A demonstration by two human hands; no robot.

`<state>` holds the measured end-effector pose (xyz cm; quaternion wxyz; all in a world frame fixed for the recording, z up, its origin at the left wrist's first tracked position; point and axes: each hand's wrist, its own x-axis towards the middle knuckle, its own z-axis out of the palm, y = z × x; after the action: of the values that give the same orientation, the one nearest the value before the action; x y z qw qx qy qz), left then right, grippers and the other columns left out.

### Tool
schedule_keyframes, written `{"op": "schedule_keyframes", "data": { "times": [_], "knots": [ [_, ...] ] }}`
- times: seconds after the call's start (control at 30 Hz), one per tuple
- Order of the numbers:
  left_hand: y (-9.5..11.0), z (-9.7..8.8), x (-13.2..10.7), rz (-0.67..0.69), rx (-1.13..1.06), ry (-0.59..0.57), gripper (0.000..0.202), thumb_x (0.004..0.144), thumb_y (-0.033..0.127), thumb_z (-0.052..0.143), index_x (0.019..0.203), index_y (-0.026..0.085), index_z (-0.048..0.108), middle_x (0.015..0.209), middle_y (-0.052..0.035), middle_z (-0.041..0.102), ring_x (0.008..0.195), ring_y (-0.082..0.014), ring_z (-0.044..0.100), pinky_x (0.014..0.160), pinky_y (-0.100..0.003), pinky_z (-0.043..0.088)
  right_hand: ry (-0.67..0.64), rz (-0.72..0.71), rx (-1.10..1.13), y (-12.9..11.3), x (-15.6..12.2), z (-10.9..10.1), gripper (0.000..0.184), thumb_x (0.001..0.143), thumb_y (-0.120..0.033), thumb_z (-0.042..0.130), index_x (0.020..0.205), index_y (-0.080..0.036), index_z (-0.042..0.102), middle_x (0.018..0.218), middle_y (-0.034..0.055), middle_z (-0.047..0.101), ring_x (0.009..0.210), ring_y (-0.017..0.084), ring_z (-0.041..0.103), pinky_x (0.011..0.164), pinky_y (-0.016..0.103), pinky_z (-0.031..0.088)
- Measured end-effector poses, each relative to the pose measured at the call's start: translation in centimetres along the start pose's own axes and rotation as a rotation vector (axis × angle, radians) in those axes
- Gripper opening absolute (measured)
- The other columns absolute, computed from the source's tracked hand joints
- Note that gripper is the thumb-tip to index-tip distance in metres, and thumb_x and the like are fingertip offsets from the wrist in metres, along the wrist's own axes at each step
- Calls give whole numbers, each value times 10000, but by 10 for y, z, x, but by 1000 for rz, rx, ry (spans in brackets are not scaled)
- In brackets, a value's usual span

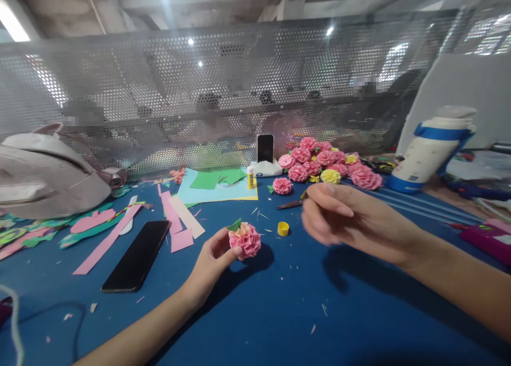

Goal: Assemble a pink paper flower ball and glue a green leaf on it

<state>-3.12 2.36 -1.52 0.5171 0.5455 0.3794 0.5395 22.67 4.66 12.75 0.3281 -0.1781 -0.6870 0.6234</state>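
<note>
My left hand [213, 259] is closed around a pink paper flower [246, 241], thumb on its near side. A green paper leaf [235, 225] sticks up from the flower's top left. My right hand [333, 214] hovers above the table to the right, its fingers loosely bent and nothing visible in them. Just left of those fingers lies a pair of scissors [290, 204], its handle partly hidden by the hand. A small yellow cap [283, 228] stands between my hands. Farther back is an upright glue stick [250, 178].
Pink paper flowers [313, 167] are heaped at the back, with a single flower [282, 185] in front. On the left are a black phone [136, 257], pink paper strips [106, 241] and a pale bag [51, 174]. A white bottle [431, 150] stands right, before a perforated screen [159, 100].
</note>
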Motion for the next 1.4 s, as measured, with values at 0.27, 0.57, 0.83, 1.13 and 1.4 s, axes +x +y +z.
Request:
{"op": "schedule_keyframes", "data": {
  "times": [0.27, 0.57, 0.83, 1.13, 1.4],
  "knots": [
    [9, 1, 1, 41, 211, -6, 415, 843, 434, 695, 1180, 202, 626, 1162, -85, 709, 1053, -257, 669, 922, -375, 528, 247, 134, -296, 5, -36, -44, 437, 1027, -487, 448, 702, -200, 501, 460, -73, 328, 436, 86, 236, 418, 213, 252],
    [5, -13, 17, 79, 528, 65, 439, 863, 335, 667, 1279, 238, 566, 1290, -79, 641, 1184, -255, 606, 1078, -457, 418, 140, 134, -1028, 8, -45, -87, 365, 1022, -494, 376, 983, -235, 630, 718, 14, 643, 642, 169, 598, 636, 303, 453],
    [-3, -13, 19, 83, 578, 47, 417, 897, 379, 624, 1282, 236, 556, 1292, -78, 652, 1175, -245, 629, 1062, -428, 451, -162, 83, -1621, 38, -27, -146, 201, 905, -340, 532, 930, -237, 702, 985, 88, 685, 943, 277, 621, 714, 363, 447],
    [-1, -12, 18, 63, 581, 47, 415, 907, 409, 624, 1279, 239, 555, 1300, -83, 650, 1190, -248, 625, 1070, -431, 445, -408, 83, -1689, 44, 2, -175, 170, 739, -135, 569, 748, -220, 716, 864, 90, 632, 843, 262, 533, 681, 364, 342],
    [1, -12, 18, 52, 557, 47, 425, 902, 398, 621, 1287, 231, 552, 1319, -86, 645, 1215, -251, 615, 1080, -425, 439, -486, 180, -1643, 54, 7, -177, 70, 667, -145, 647, 669, -208, 677, 849, 90, 622, 837, 265, 531, 627, 340, 298]
  ]
}}
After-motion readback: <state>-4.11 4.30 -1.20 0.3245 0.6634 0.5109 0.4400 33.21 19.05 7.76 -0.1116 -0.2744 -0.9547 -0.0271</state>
